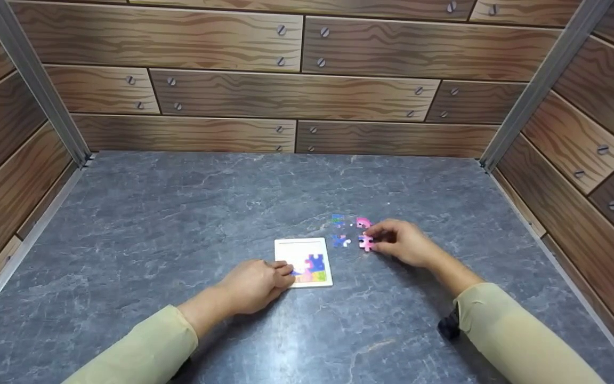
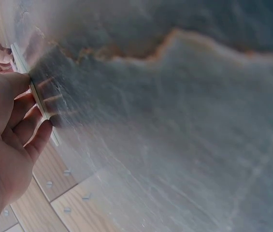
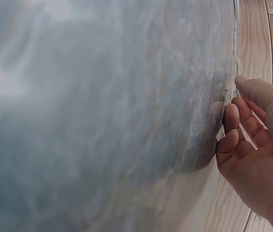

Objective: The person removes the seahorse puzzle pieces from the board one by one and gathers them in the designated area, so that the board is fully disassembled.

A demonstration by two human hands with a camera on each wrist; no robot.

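A square white puzzle board (image 1: 301, 246) lies on the table, partly filled with colourful pieces along its lower part. My left hand (image 1: 258, 284) holds its left edge, the fingers reaching over the lower left corner and hiding part of it. The left wrist view shows the thumb and fingertips of this hand (image 2: 18, 113) at the board's thin edge (image 2: 38, 99). To the right of the board, my right hand (image 1: 405, 242) pinches a pink puzzle piece (image 1: 365, 244) between thumb and index finger, low at the table. In the right wrist view the right hand (image 3: 259, 130) has its other fingers curled in.
Just beyond the pinched piece lies another pink puzzle piece (image 1: 363, 222). Two bluish pieces, a blue and green one (image 1: 338, 219) and a blue and white one (image 1: 340, 241), lie between it and the board. Wood-patterned walls (image 1: 221, 96) enclose the grey marbled table (image 1: 179, 208).
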